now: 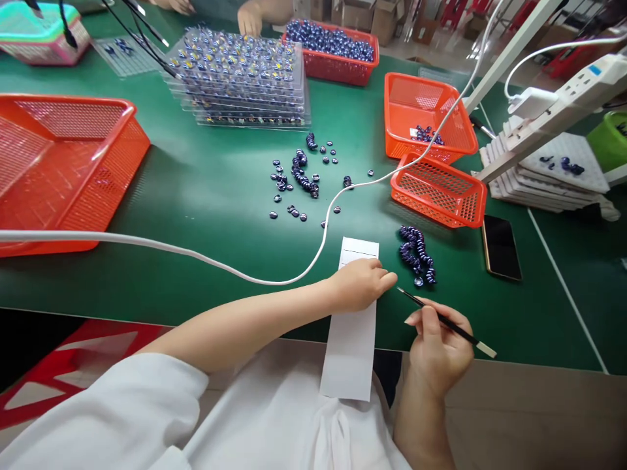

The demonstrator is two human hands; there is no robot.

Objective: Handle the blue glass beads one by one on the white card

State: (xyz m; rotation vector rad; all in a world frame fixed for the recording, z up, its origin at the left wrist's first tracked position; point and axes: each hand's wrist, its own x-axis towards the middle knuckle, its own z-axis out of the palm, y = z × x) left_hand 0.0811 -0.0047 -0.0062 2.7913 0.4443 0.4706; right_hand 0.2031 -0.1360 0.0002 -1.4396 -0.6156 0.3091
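My right hand (441, 346) grips a thin paintbrush (453, 324) with a dark handle and a pale end, its tip pointing up and left. My left hand (362, 285) is closed, fingertips pinched together close to the brush tip; whatever it pinches is hidden. Under that hand lies a long white paper strip (350, 352), hanging over the table's near edge toward my lap. Just beyond the brush, shiny dark blue oval pieces (414, 251) lie in a curved, stacked row. More such loose pieces (304, 176) are scattered farther back.
A white cable (235, 274) snakes across the green table (220, 196). Orange baskets (142, 140) stand left and right, with a phone (502, 247) at right. Behind are stacked clear trays (255, 117) and a full red bin (337, 68). Another person's hand (249, 18) touches the trays.
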